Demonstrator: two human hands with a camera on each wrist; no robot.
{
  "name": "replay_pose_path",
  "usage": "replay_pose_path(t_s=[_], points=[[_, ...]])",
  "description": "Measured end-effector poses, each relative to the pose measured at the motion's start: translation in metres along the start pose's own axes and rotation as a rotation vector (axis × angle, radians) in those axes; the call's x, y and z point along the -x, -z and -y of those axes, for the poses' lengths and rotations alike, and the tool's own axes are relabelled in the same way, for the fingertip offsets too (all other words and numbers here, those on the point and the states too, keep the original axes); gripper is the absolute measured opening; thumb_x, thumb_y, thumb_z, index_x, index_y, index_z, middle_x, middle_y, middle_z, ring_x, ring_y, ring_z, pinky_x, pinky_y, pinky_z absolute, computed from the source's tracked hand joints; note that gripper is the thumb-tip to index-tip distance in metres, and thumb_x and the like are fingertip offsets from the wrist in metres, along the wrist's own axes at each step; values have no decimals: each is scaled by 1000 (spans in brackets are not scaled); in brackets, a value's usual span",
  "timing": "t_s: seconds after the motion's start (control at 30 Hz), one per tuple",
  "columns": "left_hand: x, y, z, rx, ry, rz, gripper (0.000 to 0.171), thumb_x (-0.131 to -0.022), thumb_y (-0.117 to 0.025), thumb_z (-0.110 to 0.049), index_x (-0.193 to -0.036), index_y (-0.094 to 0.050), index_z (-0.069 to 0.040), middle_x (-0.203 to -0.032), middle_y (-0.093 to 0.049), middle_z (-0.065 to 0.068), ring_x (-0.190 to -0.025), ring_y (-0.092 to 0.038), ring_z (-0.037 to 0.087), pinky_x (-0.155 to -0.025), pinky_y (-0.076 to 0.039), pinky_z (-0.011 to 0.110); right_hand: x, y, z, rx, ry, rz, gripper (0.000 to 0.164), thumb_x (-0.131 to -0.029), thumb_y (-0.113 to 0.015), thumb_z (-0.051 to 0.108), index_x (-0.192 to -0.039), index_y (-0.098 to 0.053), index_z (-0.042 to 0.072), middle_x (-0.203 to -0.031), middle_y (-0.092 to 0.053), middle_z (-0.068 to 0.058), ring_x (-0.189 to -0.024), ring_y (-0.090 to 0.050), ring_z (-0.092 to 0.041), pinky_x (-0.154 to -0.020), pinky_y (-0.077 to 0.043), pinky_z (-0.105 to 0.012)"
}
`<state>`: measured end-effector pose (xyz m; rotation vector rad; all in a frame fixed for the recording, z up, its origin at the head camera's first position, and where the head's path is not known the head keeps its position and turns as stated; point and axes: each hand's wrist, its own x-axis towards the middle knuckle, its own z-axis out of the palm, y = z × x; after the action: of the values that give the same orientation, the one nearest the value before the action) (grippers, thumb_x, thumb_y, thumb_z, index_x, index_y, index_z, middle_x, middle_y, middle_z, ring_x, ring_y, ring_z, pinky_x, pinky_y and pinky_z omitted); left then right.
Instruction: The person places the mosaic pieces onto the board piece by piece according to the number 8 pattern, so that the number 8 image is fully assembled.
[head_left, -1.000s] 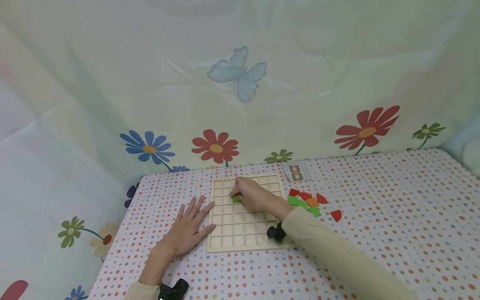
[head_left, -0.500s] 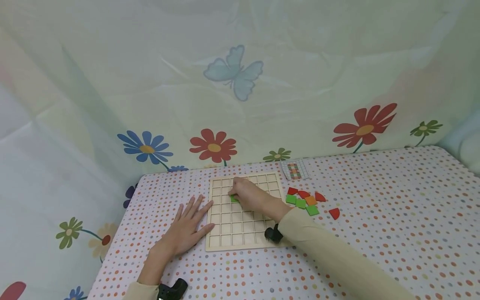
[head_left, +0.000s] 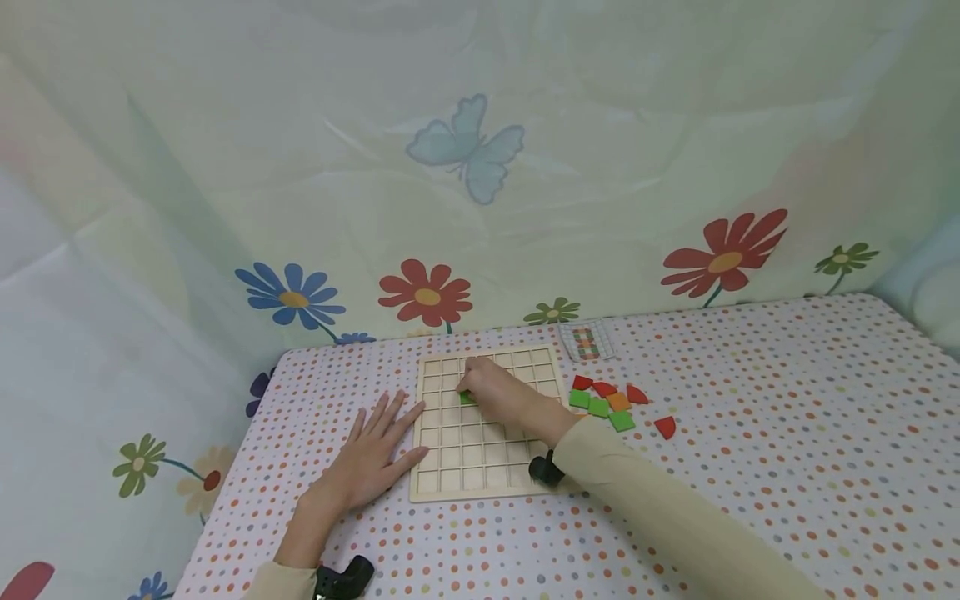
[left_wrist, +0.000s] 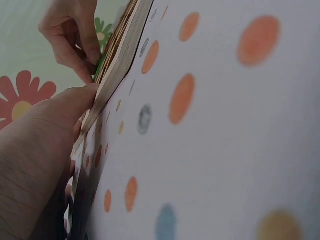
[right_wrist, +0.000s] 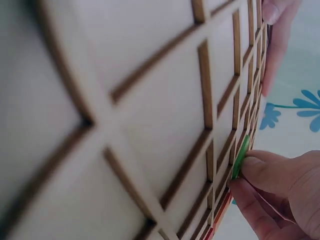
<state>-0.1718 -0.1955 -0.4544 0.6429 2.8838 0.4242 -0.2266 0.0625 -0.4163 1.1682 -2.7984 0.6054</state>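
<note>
A pale wooden grid board [head_left: 450, 479] lies on the dotted tablecloth. My right hand [head_left: 498, 392] is over its upper left part, and thumb and finger pinch a green square tile [right_wrist: 240, 157] at a cell. The tile [head_left: 467, 398] is partly covered by the hand in the head view. In the right wrist view the tile stands tilted against the grid, with a strip of red [right_wrist: 209, 233] beyond it. My left hand [head_left: 367, 462] lies flat with spread fingers, its index finger and thumb touching the board's left edge.
Right of the board lie loose green tiles [head_left: 598, 407], an orange tile [head_left: 618, 402] and several red pieces [head_left: 665, 427], some quarter-round. Behind them is a small card with a coloured pattern [head_left: 587, 342]. A flowered cloth [head_left: 480, 250] hangs behind the table.
The right hand stays at the same part of the board with the green tile, shifting only slightly. An orange edge now shows beside the right forearm. The left hand has not moved.
</note>
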Motion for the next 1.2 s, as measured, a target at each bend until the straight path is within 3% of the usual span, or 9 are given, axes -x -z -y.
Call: replay_pose_path(t_s=[0.23,0.43,0.6,0.9,1.03,1.2], points=[[3,-1,0,21,-2,-8,75,-105,-49,-60,-167,-29,-24,-175,-12,9,-162,-3,32,-128,-2,61,8,1,1,-108,-53,33,20,-100,-66,-4,-117,-77,-5,-102,-64,-13,-97,-61,-25,-84,-56,-32],[3,-3,-1,19,3,-11,75,-104,-49,-60,-167,-30,-24,-175,-13,10,-162,-3,32,-129,-3,61,28,13,-9,-253,-53,47,23,-103,-60,-1,-119,-76,-5,-99,-67,-9,-79,-54,-13,-70,-48,-24],[2,-2,0,16,1,-11,75,-104,-49,-60,-167,-29,-24,-175,-12,10,-162,-2,32,-129,-2,60,68,27,-17,-265,-63,43,17,-101,-66,0,-112,-78,-1,-102,-68,-5,-84,-58,-9,-72,-53,-23],[2,-2,0,16,-1,-15,76,-104,-48,-61,-167,-29,-23,-176,-11,9,-162,-1,32,-129,-1,60,148,62,-24,-216,-224,37,22,-95,-76,5,-117,-76,9,-112,-66,1,-94,-59,-15,-76,-55,-28],[3,-1,-1,19,-2,-21,75,-104,-48,-60,-167,-30,-23,-175,-12,10,-162,-2,34,-128,-2,61,167,74,-36,-147,-273,-8,24,-90,-81,3,-113,-78,8,-107,-66,2,-91,-58,-15,-73,-55,-27],[1,-2,0,17,-3,-18,75,-104,-48,-61,-167,-29,-24,-176,-12,9,-162,-2,33,-128,-2,61,180,71,-49,-116,-327,-12,28,-83,-86,0,-110,-79,5,-102,-67,1,-83,-55,-12,-64,-51,-22]])
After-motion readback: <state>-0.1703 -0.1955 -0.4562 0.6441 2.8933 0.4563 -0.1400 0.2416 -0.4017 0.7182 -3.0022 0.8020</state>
